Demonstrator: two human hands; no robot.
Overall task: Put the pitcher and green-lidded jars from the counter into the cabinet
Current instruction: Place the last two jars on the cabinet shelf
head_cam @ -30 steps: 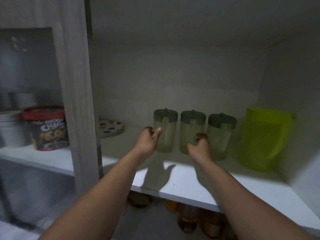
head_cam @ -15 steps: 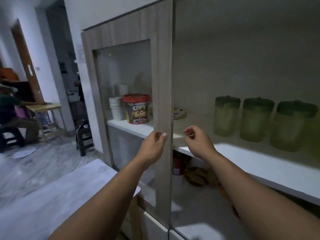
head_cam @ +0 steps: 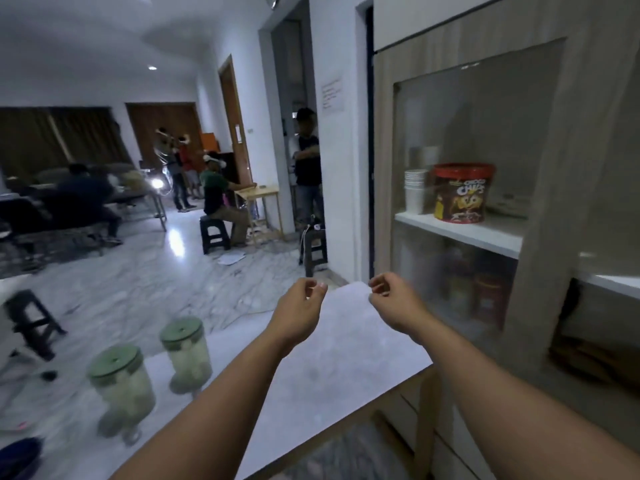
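Two green-lidded jars [head_cam: 152, 372] stand on the counter [head_cam: 329, 358] at its left side, apart from each other. Head view: left hand [head_cam: 299, 311] and right hand [head_cam: 393, 303] hover empty above the counter, fingers loosely curled, well clear of both jars. Recommended: reach left, grip each jar round its body below the lid, lift upright toward the cabinet [head_cam: 540, 278].

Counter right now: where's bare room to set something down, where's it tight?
Free: the counter from the two green-lidded jars across to its cabinet-side edge, under the empty left hand and right hand. Crowded: the counter's left end, where both jars stand close together.
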